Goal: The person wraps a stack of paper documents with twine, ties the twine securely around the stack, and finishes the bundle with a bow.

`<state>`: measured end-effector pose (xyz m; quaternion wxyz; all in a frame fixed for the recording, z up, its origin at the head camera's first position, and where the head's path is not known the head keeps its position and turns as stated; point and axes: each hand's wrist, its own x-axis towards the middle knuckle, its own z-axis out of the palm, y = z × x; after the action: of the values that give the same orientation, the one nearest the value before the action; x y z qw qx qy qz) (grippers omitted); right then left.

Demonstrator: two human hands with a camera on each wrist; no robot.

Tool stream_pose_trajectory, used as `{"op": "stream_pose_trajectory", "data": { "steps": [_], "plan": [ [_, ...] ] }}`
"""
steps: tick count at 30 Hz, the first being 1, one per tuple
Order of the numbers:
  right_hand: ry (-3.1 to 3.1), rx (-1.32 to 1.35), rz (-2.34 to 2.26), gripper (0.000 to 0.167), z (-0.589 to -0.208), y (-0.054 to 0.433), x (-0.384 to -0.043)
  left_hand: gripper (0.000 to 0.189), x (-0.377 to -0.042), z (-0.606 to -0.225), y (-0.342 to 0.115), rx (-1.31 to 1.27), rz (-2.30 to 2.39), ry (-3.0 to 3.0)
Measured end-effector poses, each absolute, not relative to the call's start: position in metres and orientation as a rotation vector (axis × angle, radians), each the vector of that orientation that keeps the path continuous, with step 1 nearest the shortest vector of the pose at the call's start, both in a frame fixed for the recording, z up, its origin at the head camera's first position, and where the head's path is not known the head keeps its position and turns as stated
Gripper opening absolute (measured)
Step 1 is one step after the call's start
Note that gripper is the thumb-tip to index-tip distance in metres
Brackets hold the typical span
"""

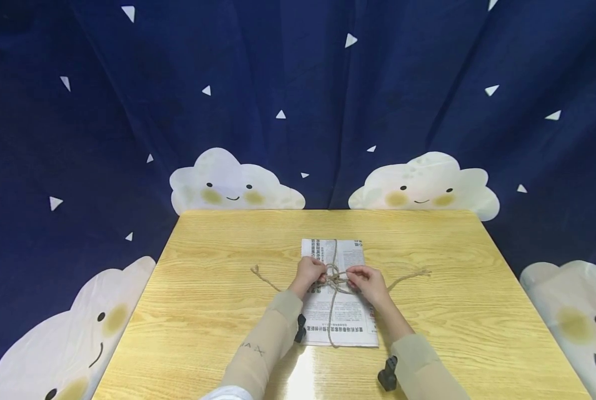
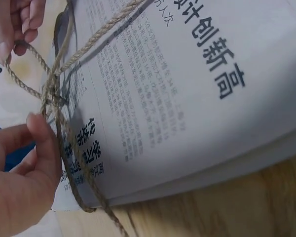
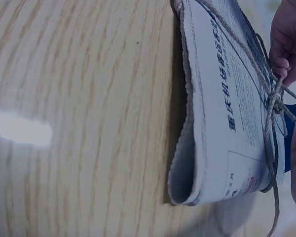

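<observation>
A folded newspaper bundle [image 1: 345,319] lies on the table, with twine [image 1: 332,311] running along and across it and crossing at a knot [image 2: 52,94] with loops near its middle. From the left, my left hand [image 1: 310,273] pinches the twine close beside the knot, thumb and fingertips together. My right hand [image 1: 370,284] holds a loop of the twine on the other side, between thumb and finger; the left wrist view shows this loop [image 2: 24,86] raised off the paper. In the right wrist view, only parts of both hands appear at the right edge.
Two loose twine ends, one on the left [image 1: 264,278] and one on the right [image 1: 410,276], stretch out over the wooden table [image 1: 218,244]. Behind the table hangs a dark blue curtain [image 1: 298,66] with clouds and triangles. A black wrist camera [image 1: 389,373] sits on the right sleeve.
</observation>
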<state>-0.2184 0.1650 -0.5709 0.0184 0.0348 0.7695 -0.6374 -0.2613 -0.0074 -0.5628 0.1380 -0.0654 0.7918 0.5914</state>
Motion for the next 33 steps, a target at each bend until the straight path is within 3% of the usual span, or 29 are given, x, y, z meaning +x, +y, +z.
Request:
{"op": "stream_pose_trajectory", "data": {
  "steps": [22, 26, 31, 33],
  "plan": [
    [2.568, 0.003, -1.852, 0.013, -0.565, 0.161, -0.204, 0.024, -0.239, -0.57, -0.008, -0.306, 2.112, 1.769],
    [2.674, -0.145, -1.793, 0.011, -0.566, 0.16, -0.195, 0.022, -0.23, -0.559, -0.009, -0.267, 2.114, 1.78],
    [2.905, -0.499, -1.613, 0.015, -0.572, 0.158, -0.178, 0.004, -0.231, -0.57, -0.007, -0.27, 2.196, 1.741],
    [2.982, -0.616, -1.523, 0.019, -0.576, 0.156, -0.171, 0.008, -0.232, -0.575, -0.006, -0.268, 2.199, 1.756]
  ]
}}
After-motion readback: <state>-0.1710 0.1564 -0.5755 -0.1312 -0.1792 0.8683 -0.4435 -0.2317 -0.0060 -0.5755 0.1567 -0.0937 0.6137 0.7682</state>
